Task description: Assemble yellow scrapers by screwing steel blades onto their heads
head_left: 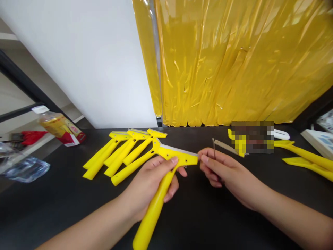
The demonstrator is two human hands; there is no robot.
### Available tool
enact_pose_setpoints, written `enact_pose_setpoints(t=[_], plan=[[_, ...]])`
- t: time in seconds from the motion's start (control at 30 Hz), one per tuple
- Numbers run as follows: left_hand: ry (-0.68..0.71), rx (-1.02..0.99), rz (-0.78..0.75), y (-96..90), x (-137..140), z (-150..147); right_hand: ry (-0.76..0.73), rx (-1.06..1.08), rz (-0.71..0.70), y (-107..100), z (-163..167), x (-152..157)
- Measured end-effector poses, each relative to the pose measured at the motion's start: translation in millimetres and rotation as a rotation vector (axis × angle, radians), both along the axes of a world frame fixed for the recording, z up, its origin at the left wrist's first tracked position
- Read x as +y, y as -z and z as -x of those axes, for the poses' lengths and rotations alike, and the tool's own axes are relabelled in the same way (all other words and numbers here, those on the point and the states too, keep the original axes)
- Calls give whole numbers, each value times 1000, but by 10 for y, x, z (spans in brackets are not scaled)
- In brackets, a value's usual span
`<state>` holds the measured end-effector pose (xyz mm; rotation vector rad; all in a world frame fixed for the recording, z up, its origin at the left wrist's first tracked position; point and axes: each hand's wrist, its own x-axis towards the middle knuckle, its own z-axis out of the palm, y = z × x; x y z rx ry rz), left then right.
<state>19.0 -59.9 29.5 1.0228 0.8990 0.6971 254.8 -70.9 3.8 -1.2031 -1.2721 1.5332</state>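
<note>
My left hand [156, 180] is closed around the neck of a yellow scraper [153, 211], its thumb on the head. The scraper's handle points down toward me, and a metal blade edge runs along the top of its wide head. Small dark holes show in the head. By the head's right end, my right hand [218, 166] pinches a thin metal rod that looks like a hex key [214, 149]; its lower part is hidden by the fingers. Just behind that hand a flat metal strip [225, 147] lies on the black table [203, 215].
Several more yellow scrapers [119, 156] lie at left behind my left hand. Yellow handles [309, 154] and a white object [281, 134] lie at right, beside a blurred patch. A drink bottle [61, 126] and clear plastic [26, 166] are far left; a yellow film-covered panel [221, 62] stands behind.
</note>
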Motion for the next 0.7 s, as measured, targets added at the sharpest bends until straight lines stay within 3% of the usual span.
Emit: enact_pose_setpoints(t=[0.17, 0.37, 0.57, 0.7], plan=[[-170, -4, -14, 24, 134, 41, 119, -389, -115, 78, -237, 221], [-165, -16, -21, 41, 120, 47, 192, -768, -281, 45, -411, 302], [-164, -8, -20, 82, 127, 56, 245, -590, -411, -110, -367, 225], [-182, -17, -14, 104, 142, 59, 288, -306, -379, -193, -361, 210]])
